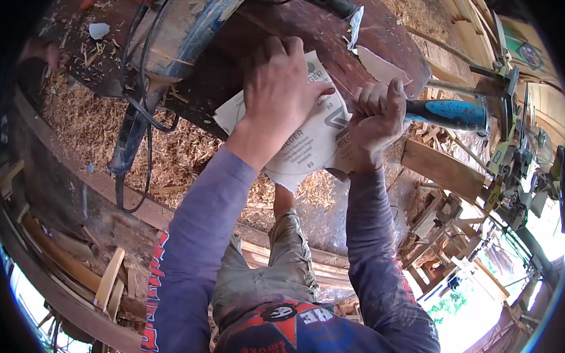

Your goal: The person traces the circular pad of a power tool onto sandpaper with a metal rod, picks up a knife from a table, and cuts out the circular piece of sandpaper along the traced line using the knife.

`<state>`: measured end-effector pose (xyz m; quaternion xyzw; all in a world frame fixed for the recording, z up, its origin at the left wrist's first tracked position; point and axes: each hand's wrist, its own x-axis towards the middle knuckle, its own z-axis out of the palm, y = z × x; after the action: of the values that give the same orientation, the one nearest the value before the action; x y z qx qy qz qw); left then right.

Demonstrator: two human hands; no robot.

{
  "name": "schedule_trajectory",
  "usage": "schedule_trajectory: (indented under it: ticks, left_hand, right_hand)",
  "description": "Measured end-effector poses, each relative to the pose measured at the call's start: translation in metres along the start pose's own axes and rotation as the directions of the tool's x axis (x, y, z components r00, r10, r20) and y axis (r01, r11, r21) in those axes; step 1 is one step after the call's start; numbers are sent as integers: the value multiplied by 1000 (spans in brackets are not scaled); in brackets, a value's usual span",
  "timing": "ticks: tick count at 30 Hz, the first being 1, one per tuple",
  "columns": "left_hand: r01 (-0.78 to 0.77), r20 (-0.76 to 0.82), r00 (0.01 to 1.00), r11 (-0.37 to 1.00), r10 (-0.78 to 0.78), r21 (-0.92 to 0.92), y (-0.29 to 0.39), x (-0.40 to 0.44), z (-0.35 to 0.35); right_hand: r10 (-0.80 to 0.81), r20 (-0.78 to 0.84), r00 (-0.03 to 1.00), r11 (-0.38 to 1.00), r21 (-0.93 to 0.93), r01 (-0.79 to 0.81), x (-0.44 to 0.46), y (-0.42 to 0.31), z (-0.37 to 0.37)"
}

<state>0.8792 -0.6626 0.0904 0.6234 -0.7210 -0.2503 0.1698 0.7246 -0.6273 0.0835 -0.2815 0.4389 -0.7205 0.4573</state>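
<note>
A white sheet of abrasive paper [299,153] with printed lettering and the number 80 lies over the near edge of a dark reddish wooden surface [288,21]. My left hand [279,86] rests on the sheet with its fingers apart, the thumb pointing right. At the sheet's right edge, my right hand [376,120] is closed around a tool with a blue and black handle [449,112]. The handle sticks out to the right of the fist, and the tool's other end is hidden by the hand and paper. Part of the sheet hangs below the edge.
A worn power tool [188,33] with a black cable [149,113] stands at the upper left. A torn paper piece [381,66] lies beyond my right hand. Wood shavings [79,129] cover the floor. Clamps [504,150] and a wooden block [443,166] are at the right.
</note>
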Motion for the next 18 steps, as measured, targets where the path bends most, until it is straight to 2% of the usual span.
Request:
schedule_trajectory:
  ticks: [2,12,14,16,18]
  left_hand:
    - [-31,-103,994,998,36,50,-3,0,12]
    - [-53,-60,997,999,53,4,-10,3,15]
    - [-61,-48,997,998,62,32,-11,5,16]
    - [-58,-75,995,997,62,47,-13,4,19]
    - [-68,-101,992,996,74,65,-12,4,20]
  right_hand:
    - [-6,9,1000,1000,9,6,1,3,-1]
    - [-49,52,997,997,-55,51,5,-17,18]
    - [-39,140,989,999,-2,40,10,-29,24]
    - [-30,133,991,1000,-1,30,13,-23,27]
    - [15,94,995,978,-211,5,11,-5,23]
